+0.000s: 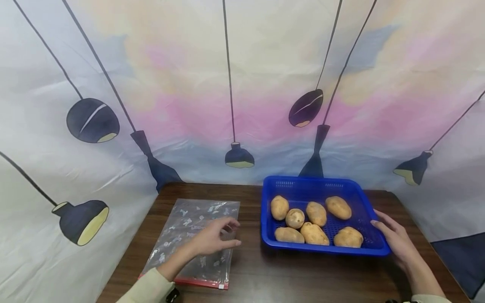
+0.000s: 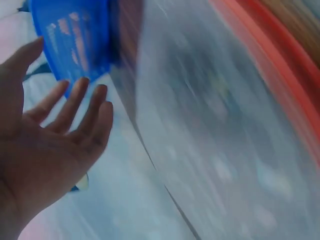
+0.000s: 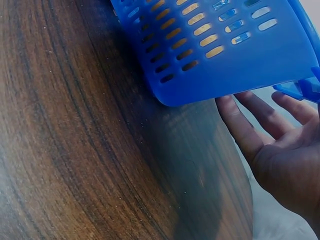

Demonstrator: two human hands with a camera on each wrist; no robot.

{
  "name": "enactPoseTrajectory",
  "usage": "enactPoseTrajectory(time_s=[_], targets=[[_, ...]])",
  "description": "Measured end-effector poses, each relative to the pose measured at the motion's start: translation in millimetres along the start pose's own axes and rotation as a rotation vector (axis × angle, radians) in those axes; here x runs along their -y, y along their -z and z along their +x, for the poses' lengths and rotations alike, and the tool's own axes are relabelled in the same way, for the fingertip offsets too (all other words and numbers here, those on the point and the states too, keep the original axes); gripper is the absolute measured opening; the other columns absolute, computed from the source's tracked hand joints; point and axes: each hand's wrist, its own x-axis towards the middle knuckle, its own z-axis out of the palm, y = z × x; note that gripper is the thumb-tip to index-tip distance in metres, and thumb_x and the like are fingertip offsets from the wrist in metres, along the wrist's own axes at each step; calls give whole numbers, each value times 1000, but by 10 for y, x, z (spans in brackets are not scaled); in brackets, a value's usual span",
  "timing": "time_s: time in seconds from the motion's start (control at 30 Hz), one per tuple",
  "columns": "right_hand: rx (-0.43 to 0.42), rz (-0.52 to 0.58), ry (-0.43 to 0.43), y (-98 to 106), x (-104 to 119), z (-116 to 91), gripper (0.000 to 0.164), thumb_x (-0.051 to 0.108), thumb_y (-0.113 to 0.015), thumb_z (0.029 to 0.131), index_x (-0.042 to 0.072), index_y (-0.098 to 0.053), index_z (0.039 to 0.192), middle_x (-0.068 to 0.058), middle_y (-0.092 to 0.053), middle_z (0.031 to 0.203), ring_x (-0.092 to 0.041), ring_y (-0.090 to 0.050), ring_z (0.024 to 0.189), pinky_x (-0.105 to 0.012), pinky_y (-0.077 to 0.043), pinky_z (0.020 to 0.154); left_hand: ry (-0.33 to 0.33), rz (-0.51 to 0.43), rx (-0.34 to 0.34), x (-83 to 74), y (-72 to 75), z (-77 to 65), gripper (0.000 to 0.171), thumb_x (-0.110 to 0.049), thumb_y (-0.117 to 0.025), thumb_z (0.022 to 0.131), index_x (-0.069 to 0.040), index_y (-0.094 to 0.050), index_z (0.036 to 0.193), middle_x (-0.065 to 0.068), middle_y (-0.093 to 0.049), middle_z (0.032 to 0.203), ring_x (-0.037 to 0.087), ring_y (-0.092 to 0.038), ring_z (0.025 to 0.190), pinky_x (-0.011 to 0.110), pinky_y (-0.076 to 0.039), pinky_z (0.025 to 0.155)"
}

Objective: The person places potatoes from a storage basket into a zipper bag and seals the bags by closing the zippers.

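Note:
A blue plastic basket (image 1: 369, 202) with slotted walls stands on the right of the table, with several potatoes (image 1: 313, 233) lying in it. My right hand (image 1: 395, 240) touches the basket's right side at the rim, fingers fairly straight; in the right wrist view the fingertips meet its wall, some partly hidden behind it. On the left lies a flat clear zip bag (image 1: 179, 235) with white print and a red zip strip along its near edge. Above the bag's right part hovers my left hand (image 1: 212, 237), fingers loosely bent and apart, holding nothing.
The dark wooden table (image 1: 280, 275) extends between the bag and the basket and in front of them. A patterned cloth backdrop (image 1: 204, 92) with painted lamps hangs directly behind the table's far edge and along both sides.

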Motion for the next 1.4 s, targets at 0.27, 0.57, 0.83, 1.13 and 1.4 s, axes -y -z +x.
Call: enactPoseTrajectory(time_s=[0.27,0.57,0.83,1.13,1.4], targets=[[-3,12,-4,-69,19,5,77,47,-53,111,11,-20,170,-32,-44,154,-12,-70,102,-41,-65,82,-136,253,67,283,203,-238,39,-26,-87,89,-8,-69,118,5,-71,112,23,-68,102,40,-60,90],[-7,22,-29,-68,39,17,78,49,-51,111,12,-18,170,-37,-29,163,-16,-69,107,-41,-64,84,-121,328,191,360,341,-429,40,-24,-91,81,-11,-69,112,-4,-64,102,12,-62,91,28,-56,78],[-13,25,-38,-59,-6,22,77,48,-51,111,11,-18,170,-37,-28,164,-17,-69,108,-43,-64,85,-129,453,288,318,303,-566,36,-33,-93,79,-21,-70,105,-15,-61,98,0,-56,84,22,-54,72],[-21,50,-38,-55,-20,12,75,46,-53,111,12,-21,170,-36,-34,161,-16,-70,106,-42,-64,85,-100,458,390,392,268,-721,33,-34,-93,79,-26,-65,96,-21,-55,88,-5,-50,76,17,-48,66],[-35,40,-8,-61,-15,10,74,45,-53,111,10,-23,169,-35,-35,160,-14,-70,104,-42,-64,84,-75,510,453,398,302,-757,34,-31,-94,78,-29,-61,87,-21,-48,83,-5,-45,70,17,-44,60]])
